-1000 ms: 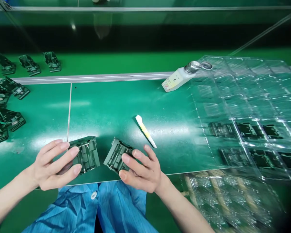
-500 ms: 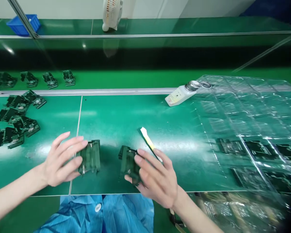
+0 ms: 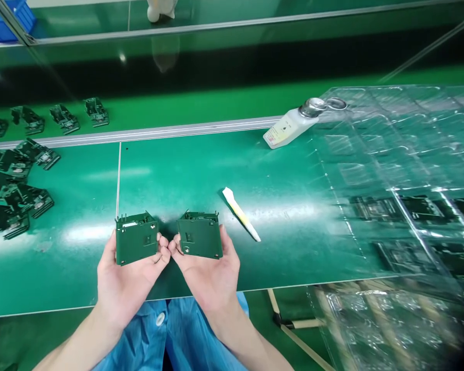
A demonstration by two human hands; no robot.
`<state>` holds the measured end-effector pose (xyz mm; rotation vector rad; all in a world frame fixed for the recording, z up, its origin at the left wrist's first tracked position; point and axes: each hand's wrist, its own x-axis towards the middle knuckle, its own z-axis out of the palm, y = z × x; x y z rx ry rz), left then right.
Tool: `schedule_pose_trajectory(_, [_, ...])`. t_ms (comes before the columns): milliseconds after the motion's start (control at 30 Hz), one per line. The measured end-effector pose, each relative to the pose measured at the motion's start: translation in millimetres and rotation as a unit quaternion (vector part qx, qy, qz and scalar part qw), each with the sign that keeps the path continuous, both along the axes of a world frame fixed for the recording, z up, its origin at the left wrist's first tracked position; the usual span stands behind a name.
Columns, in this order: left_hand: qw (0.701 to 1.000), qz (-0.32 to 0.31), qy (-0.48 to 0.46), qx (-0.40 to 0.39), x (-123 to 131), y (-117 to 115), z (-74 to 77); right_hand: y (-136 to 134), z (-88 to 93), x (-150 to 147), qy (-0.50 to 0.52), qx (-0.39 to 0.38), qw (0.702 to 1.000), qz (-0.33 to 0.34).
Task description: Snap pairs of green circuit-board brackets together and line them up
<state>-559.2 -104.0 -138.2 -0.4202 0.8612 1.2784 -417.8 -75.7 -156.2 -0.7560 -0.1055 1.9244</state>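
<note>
Two green circuit board assemblies are held side by side above the front of the bench, tilted so a flat green face points at me. My left hand grips the left circuit board assembly by its two sides, palm up. In the same way my right hand holds the right circuit board assembly. Fingertips of both hands nearly meet between the boards. Pins and parts show along the upper edges; the far sides are hidden. Just beyond my right hand lies a white and yellow stick-like tool.
More circuit board assemblies lie grouped at the left, with others along the back. A white bottle with a metal top stands at the back right. Clear plastic trays holding boards cover the right side. A blue bin sits on the shelf.
Both hands have closed on the boards, raised them and turned palms up, drawing them closer together. The boards now show their flat faces. The camera view has tilted down slightly.
</note>
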Motion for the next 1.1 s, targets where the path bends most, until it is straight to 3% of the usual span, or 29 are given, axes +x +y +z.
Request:
schedule_pose_trajectory(167, [0.996,-0.048,0.047,0.058,1.0,-1.3,-4.7,-3.4,-1.4,-1.4,-0.048,0.053,0.997,0.005])
schedule_pose_trajectory(267, [0.988,-0.076,0.084,0.104,-6.2,-2.0,-12.3,-4.2,-2.6,2.6,-0.107,0.124,0.986,0.004])
schedule_pose_trajectory(367, [0.941,-0.102,0.237,0.218,-30.4,-2.1,-20.1,-2.9,-4.3,21.2,-0.24,0.263,0.934,-0.016])
schedule_pose_trajectory(433, [0.858,-0.146,0.394,0.297,-52.3,-1.3,-23.9,0.0,-4.3,41.0,-0.36,0.371,0.856,-0.034])
schedule_pose_trajectory(500, [0.738,-0.221,0.537,0.343,-71.3,0.6,-27.7,4.6,-4.6,60.9,-0.468,0.463,0.752,-0.022])
schedule_pose_trajectory(567, [0.613,-0.294,0.636,0.365,-81.9,3.6,-33.6,9.7,-7.8,74.9,-0.542,0.522,0.658,0.033])
schedule_pose_trajectory(633, [0.517,-0.325,0.689,0.39,-83.6,6.6,-42.1,13.5,-14.7,79.2,-0.583,0.545,0.594,0.102])
schedule_pose_trajectory(700, [0.463,-0.317,0.719,0.411,-79.4,8.6,-50.8,14.7,-23.6,74.3,-0.6,0.548,0.564,0.15])
schedule_pose_trajectory(800, [0.438,-0.311,0.736,0.411,-70.9,8.8,-57.1,12.8,-33.0,58.6,-0.601,0.542,0.561,0.173])
schedule_pose_trajectory(933, [0.441,-0.327,0.742,0.385,-66.6,6.5,-54.0,10.9,-29.8,49.7,-0.597,0.535,0.563,0.2])
schedule_pose_trajectory(1033, [0.453,-0.327,0.744,0.367,-67.9,3.4,-53.4,15.6,-20.3,66.1,-0.61,0.526,0.555,0.208])
schedule_pose_trajectory(1100, [0.464,-0.327,0.743,0.355,-69.3,0.6,-55.7,22.2,-15.2,85.1,-0.641,0.51,0.553,0.152])
